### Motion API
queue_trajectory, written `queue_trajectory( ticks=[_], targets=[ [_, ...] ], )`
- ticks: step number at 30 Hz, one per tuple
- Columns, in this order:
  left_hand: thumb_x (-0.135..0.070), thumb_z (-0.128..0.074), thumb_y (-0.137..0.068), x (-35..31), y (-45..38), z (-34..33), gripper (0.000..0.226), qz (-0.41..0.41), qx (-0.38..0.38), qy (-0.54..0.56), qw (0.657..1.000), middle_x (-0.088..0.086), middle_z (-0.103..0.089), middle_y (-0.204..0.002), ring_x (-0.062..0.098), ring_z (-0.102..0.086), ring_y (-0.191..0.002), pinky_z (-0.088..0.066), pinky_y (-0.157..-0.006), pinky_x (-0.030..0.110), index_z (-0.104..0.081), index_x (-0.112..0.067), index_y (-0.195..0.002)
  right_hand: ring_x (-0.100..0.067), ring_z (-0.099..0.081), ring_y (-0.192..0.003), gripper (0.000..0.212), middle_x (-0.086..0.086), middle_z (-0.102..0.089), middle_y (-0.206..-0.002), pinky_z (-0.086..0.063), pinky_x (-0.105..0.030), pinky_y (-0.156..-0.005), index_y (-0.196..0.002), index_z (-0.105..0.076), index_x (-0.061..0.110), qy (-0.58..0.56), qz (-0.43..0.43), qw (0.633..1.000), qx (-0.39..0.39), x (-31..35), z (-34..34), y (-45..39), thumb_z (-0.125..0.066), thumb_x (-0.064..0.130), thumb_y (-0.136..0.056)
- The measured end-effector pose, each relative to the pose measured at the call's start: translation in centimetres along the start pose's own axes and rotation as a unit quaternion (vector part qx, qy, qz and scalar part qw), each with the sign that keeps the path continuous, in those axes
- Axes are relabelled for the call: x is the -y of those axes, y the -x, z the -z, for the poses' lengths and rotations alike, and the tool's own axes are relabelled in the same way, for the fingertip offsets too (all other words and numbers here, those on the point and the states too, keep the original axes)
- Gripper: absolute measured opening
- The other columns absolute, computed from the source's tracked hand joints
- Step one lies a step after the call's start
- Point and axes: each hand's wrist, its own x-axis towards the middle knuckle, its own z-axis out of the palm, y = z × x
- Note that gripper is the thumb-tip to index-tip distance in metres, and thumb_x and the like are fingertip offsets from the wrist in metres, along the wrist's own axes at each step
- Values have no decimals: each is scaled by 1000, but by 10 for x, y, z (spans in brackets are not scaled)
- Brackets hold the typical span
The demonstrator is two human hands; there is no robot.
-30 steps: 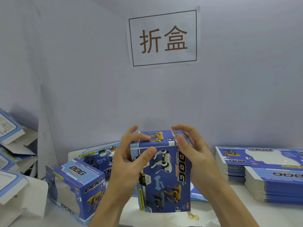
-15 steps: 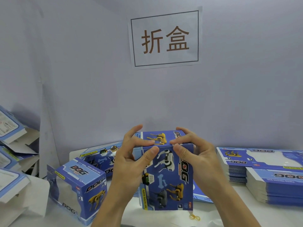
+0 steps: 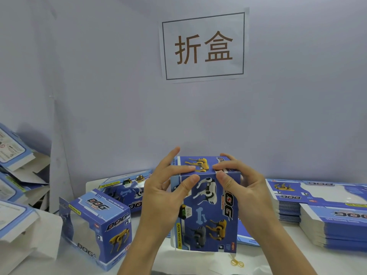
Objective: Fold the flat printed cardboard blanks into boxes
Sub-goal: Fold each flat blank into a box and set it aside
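A: What worries us about the box point(image 3: 206, 211) right now?

B: We hold it upright, its lower edge close to the counter point(image 3: 258, 261), in front of the finished box point(image 3: 97, 225). Our left hand point(image 3: 158, 195) grips its left side, thumb pressed on the front panel and fingers point(image 3: 186, 168) curled over the top flap. Our right hand point(image 3: 244, 193) grips the right side the same way, thumb on the front and fingers on top. If we push that flap down unevenly, we judge its tuck edge could catch on the front panel and crease instead of sliding in.

A: Anything else?

B: Squeezing the sides too hard could bow the thin card, and then the top would not sit square. The bottom end looks to us less settled, so it may spring open; we cannot tell whether it is closed.

A: How does it look?

B: Blue printed card, a white robot dog on the front, yellow and grey dogs below, "DOG" running down the right edge. To the right of the finished box, beyond our hands, the 2 stacks of flat blanks point(image 3: 327, 215) wait.
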Motion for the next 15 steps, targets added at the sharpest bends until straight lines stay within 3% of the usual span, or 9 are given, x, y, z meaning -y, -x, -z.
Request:
queue_trajectory(
  ticks=[3, 5, 6, 8, 10, 13, 15],
  targets=[
    [-52, -78, -62, -2, -1, 0, 47, -5, 46, -79, 996, -28, -36, -149, -6, -39, -135, -46, -107, 38, -64, -55, -107, -5, -72, -94, 25, 14, -70, -117, -59, -21, -66, -100, -75, 25, -15, 26, 1000, 6, 1, 3, 0, -71, 27, -75],
    [-51, -81, -60, -1, -2, 2, 64, 14, 59, -89, 994, -25, -39, -147, -3, -40, -136, -47, -106, 35, -55, -60, -117, 8, -68, -93, 39, 24, -72, -108, -54, -10, -67, -118, -66, 19, 1, 57, 998, 21, 4, 3, 0, -69, 23, -79],
    [-50, -82, -59, 1, -2, 3, 66, 18, 57, -77, 995, -21, -46, -142, 0, -46, -132, -49, -102, 31, -54, -59, -119, 10, -66, -98, 45, 25, -70, -112, -54, -10, -72, -123, -63, 19, 8, 70, 997, 25, 2, 3, 0, -71, 24, -79],
    [-52, -81, -59, 3, -4, 7, 56, -6, 23, -72, 997, -16, -53, -129, 1, -54, -121, -54, -88, 20, -60, -56, -111, -1, -63, -115, 52, 18, -66, -126, -56, -25, -86, -127, -60, 28, 0, 56, 998, 8, 1, 3, -1, -75, 36, -77],
    [-51, -80, -59, 8, -6, 13, 49, -13, -45, -50, 998, -14, -55, -123, 6, -61, -111, -57, -76, 19, -63, -53, -105, -6, -62, -116, 46, 11, -66, -123, -53, -29, -88, -120, -61, 35, 25, 59, 997, -53, 0, 1, -3, -72, 45, -77],
    [-48, -81, -60, 15, -12, 22, 53, 32, -180, 68, 981, -3, -64, -121, 20, -73, -92, -60, -62, 24, -61, -48, -109, 1, -61, -81, 7, 10, -66, -87, -48, -12, -67, -98, -66, 29, 99, 130, 976, -145, 5, -3, -5, -68, 24, -93],
    [-51, -81, -59, 19, -16, 28, 59, 91, -266, 170, 945, -2, -70, -114, 17, -75, -88, -58, -58, 25, -58, -45, -113, -6, -57, -61, 17, 4, -64, -68, -46, -14, -57, -82, -72, 21, 103, 109, 982, -116, 9, -2, -5, -60, 14, -93]
  ],
)
